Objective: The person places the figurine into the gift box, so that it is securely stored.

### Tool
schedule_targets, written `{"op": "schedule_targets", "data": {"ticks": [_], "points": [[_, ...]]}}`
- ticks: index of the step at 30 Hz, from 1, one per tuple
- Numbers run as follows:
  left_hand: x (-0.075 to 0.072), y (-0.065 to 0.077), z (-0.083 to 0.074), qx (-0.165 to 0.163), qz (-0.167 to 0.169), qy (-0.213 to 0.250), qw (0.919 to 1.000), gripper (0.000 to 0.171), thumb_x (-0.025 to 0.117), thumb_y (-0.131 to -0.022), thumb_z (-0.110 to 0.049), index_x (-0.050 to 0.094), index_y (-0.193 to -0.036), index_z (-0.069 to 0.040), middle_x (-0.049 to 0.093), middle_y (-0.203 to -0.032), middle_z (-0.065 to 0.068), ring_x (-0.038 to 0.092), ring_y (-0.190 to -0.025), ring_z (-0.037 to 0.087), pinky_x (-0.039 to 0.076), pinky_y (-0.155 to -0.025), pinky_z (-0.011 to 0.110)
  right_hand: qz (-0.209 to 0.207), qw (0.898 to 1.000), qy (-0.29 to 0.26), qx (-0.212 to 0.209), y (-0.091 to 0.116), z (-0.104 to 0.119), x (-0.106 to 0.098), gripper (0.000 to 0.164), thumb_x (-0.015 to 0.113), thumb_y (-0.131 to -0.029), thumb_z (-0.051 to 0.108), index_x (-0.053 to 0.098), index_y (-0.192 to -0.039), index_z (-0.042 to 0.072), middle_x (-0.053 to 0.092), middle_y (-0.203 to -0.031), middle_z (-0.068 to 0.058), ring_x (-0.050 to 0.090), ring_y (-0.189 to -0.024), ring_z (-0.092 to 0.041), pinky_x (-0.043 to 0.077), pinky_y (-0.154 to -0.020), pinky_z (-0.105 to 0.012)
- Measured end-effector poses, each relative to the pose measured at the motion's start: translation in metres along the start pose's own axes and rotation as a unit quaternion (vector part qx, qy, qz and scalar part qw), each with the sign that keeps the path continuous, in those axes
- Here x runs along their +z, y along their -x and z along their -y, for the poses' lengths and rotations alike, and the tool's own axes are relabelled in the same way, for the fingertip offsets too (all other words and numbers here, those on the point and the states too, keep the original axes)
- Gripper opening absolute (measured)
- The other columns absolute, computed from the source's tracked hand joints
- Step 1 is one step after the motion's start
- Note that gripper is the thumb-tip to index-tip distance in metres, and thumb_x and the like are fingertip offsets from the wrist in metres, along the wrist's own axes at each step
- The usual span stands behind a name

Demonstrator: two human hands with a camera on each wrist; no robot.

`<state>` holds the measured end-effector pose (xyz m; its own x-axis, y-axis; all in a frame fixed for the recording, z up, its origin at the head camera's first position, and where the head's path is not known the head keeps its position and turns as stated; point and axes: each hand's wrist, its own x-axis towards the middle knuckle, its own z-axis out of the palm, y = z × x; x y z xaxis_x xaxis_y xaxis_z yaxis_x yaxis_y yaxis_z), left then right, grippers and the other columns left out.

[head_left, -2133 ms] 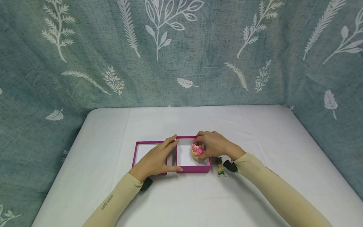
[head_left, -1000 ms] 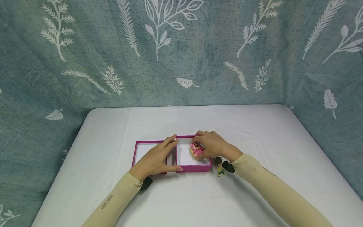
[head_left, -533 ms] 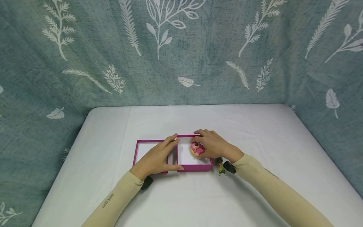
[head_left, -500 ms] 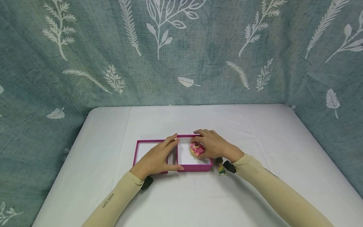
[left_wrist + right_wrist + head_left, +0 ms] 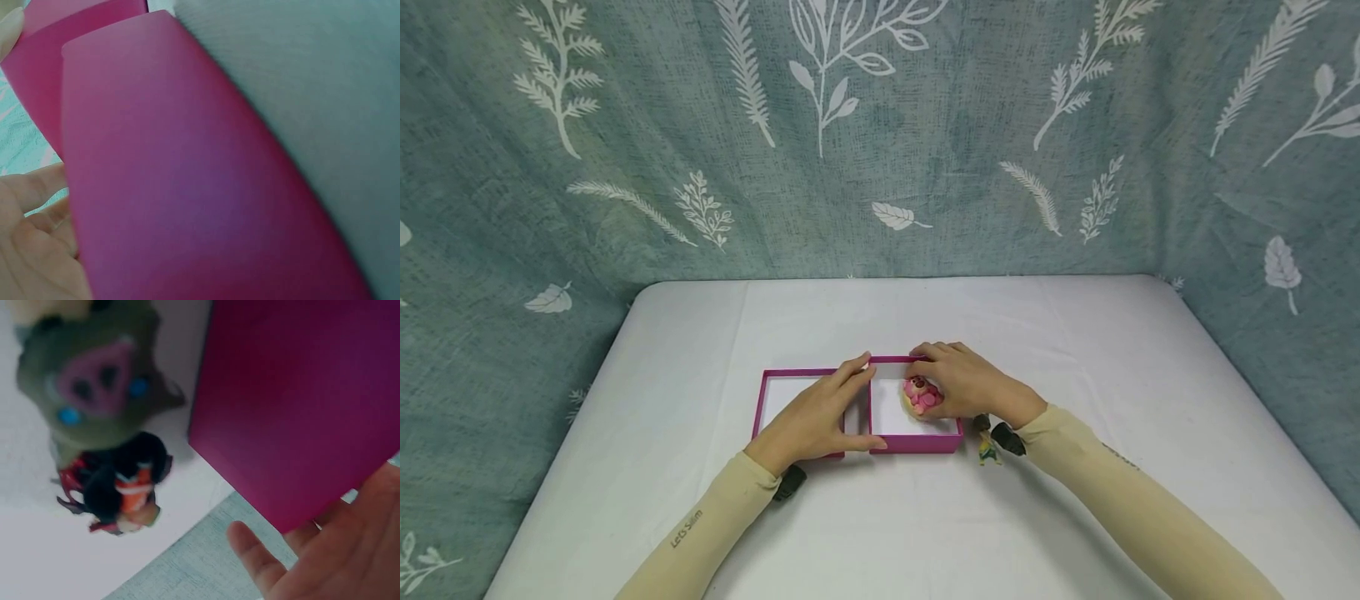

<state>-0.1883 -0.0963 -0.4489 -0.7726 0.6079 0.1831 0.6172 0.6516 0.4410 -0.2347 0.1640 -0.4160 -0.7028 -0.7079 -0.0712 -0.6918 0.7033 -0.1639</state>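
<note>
L hand (image 5: 811, 419) spread, touching R box (image 5: 916, 445) at 9 o'clock; R hand (image 5: 967, 384) pinches pink fig. (image 5: 919, 397) inside, approx. 3 o'clock; small fig. (image 5: 988, 452) just outside, 4 o'clock.

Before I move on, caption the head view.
Right hand gripping a small pink figurine at an open rectangular magenta box.

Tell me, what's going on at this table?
Someone's right hand holds a pink toy inside an open magenta box. Their left hand, over a second open tray, touches the box's left side. A small figure is just to the right of the box. Whether the toy touches the bottom isn't clear.
</note>
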Motion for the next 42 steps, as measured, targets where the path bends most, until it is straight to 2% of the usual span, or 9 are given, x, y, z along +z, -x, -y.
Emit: {"op": "schedule_targets", "data": {"ticks": [9, 18, 26, 31, 36, 42], "points": [[0.002, -0.001, 0.001, 0.003, 0.001, 0.005, 1.0000, 0.102, 0.072, -0.076, -0.067, 0.036, -0.151, -0.008, 0.027, -0.161, 0.005, 0.043, -0.139, 0.026, 0.042, -0.110, 0.042, 0.016, 1.000, -0.012, 0.012, 0.003, -0.002, -0.003, 0.056, 0.084, -0.075, 0.038, 0.064, -0.122, 0.016, 0.056, -0.126, -0.007, 0.055, -0.115, -0.027, 0.042, -0.102, -0.054], [0.002, -0.001, -0.001, 0.003, -0.001, 0.009, 1.0000, 0.102, 0.072, -0.075, -0.066, 0.037, -0.151, -0.008, 0.028, -0.161, 0.006, 0.042, -0.140, 0.026, 0.042, -0.110, 0.042, 0.012, 0.999, -0.031, 0.011, 0.007, -0.002, -0.006, 0.058, 0.084, -0.076, 0.037, 0.063, -0.126, 0.015, 0.052, -0.137, -0.012, 0.052, -0.123, -0.031, 0.039, -0.105, -0.055], [0.001, -0.001, -0.001, 0.003, -0.004, 0.008, 1.0000, 0.102, 0.073, -0.075, -0.066, 0.037, -0.151, -0.007, 0.029, -0.161, 0.006, 0.043, -0.139, 0.027, 0.042, -0.110, 0.042, -0.042, 0.998, -0.041, -0.020, 0.024, -0.007, -0.009, 0.052, 0.079, -0.082, 0.036, 0.063, -0.127, 0.014, 0.054, -0.137, -0.016, 0.054, -0.123, -0.031, 0.043, -0.101, -0.054], [0.000, 0.000, 0.000, 0.000, -0.002, 0.001, 1.0000, 0.103, 0.073, -0.075, -0.066, 0.036, -0.152, -0.008, 0.028, -0.161, 0.006, 0.043, -0.139, 0.027, 0.042, -0.110, 0.044, -0.058, 0.997, -0.045, -0.012, 0.034, -0.009, -0.007, 0.055, 0.076, -0.085, 0.039, 0.060, -0.132, 0.014, 0.052, -0.139, -0.017, 0.053, -0.124, -0.031, 0.044, -0.101, -0.054], [0.001, 0.000, 0.001, 0.002, -0.002, 0.000, 1.0000, 0.103, 0.073, -0.075, -0.066, 0.035, -0.152, -0.008, 0.028, -0.161, 0.006, 0.043, -0.139, 0.028, 0.042, -0.109, 0.044, -0.079, 0.995, -0.056, -0.008, 0.041, -0.010, -0.005, 0.061, 0.077, -0.083, 0.044, 0.059, -0.134, 0.015, 0.052, -0.140, -0.016, 0.055, -0.123, -0.032, 0.044, -0.102, -0.054], [0.002, 0.000, 0.002, 0.006, -0.008, 0.001, 1.0000, 0.102, 0.074, -0.075, -0.064, 0.036, -0.152, -0.007, 0.028, -0.161, 0.006, 0.043, -0.139, 0.027, 0.043, -0.109, 0.043, -0.084, 0.994, -0.074, 0.013, 0.055, -0.012, -0.006, 0.063, 0.073, -0.086, 0.044, 0.055, -0.139, 0.014, 0.048, -0.146, -0.014, 0.054, -0.122, -0.032, 0.045, -0.100, -0.054]]}}
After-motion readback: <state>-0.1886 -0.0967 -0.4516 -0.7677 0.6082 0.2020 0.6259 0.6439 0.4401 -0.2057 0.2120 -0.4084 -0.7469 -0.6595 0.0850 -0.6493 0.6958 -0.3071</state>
